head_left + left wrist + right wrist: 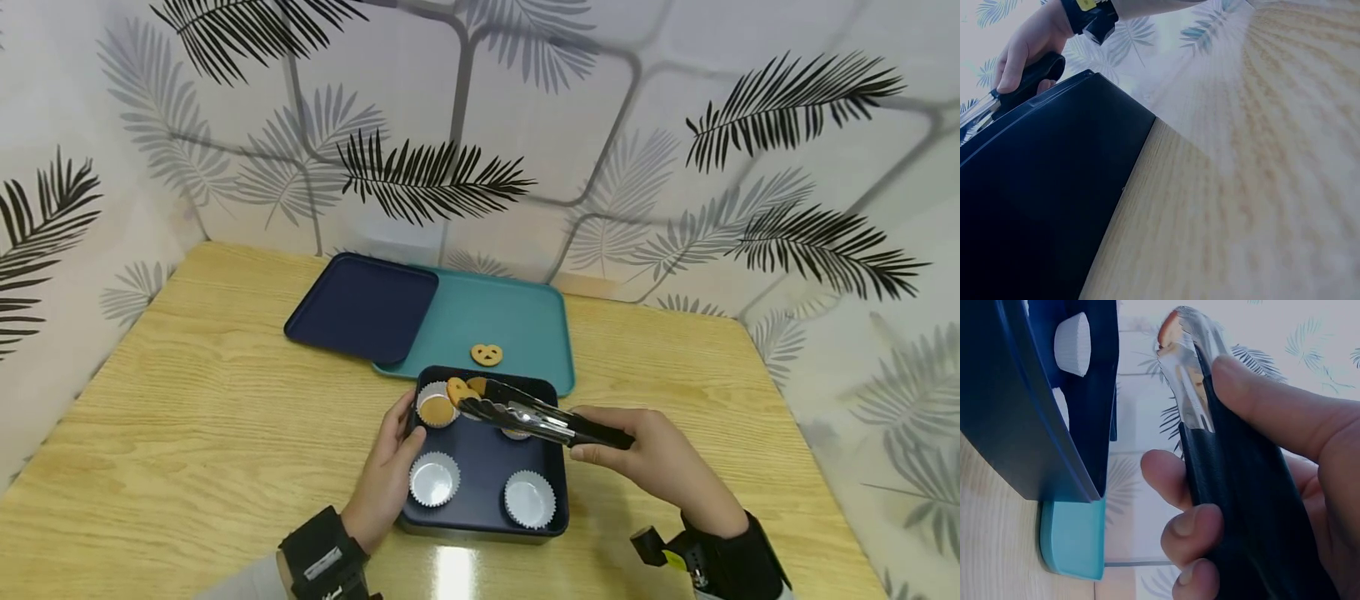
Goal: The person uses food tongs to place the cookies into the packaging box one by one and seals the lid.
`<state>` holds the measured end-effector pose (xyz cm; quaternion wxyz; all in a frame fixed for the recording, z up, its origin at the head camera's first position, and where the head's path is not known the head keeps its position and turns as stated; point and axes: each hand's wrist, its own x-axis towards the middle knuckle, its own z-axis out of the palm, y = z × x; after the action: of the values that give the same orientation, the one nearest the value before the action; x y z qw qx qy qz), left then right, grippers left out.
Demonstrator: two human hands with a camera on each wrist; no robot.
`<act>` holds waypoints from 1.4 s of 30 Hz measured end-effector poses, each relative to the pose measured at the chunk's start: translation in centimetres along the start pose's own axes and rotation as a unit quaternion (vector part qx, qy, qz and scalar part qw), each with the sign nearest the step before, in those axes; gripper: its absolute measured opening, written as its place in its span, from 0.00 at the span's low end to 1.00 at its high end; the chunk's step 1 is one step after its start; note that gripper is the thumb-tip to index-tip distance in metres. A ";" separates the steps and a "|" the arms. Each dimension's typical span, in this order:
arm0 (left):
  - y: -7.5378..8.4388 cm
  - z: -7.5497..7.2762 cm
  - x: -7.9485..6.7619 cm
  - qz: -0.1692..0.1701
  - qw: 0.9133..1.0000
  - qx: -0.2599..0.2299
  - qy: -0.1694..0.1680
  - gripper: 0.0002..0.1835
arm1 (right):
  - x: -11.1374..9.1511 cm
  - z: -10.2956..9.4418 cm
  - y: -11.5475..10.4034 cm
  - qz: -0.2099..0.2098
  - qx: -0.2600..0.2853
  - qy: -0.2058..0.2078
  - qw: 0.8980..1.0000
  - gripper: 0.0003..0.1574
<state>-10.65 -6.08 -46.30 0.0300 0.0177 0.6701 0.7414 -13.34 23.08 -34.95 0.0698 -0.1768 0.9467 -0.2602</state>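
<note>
A deep dark blue box stands on the table with white paper baking cups inside. My left hand holds its left wall, thumb at the rim and fingers along the outside. My right hand grips the black handles of metal tongs, thumb opposite curled fingers, as the right wrist view shows. At the tongs' tips a brown cookie is pinched above the back left paper cup. Another round cookie lies in that cup. The tongs partly hide the back right cup.
Behind the box lies a teal tray with a pretzel-shaped cookie near its front edge. A navy tray overlaps its left part. The front left cup and front right cup show bare insides. A patterned curtain rises behind the table.
</note>
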 end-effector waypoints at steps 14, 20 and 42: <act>0.0 -0.2 0.1 0.011 1.000 -0.013 -0.017 0.27 | -1.1 2.1 -1.0 -0.031 -0.048 -0.076 0.995 0.32; 0.0 -0.1 0.2 0.006 1.000 -0.018 -0.018 0.27 | -1.1 2.4 -0.9 -0.033 -0.042 -0.094 0.994 0.32; 0.0 -0.1 -0.1 0.007 1.000 -0.017 -0.010 0.27 | -1.4 2.7 -1.1 -0.048 -0.090 -0.099 0.990 0.35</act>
<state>-10.60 -6.15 -46.33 0.0321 0.0292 0.6569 0.7528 -11.13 21.43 -36.64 0.1339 -0.2521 0.9453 -0.1578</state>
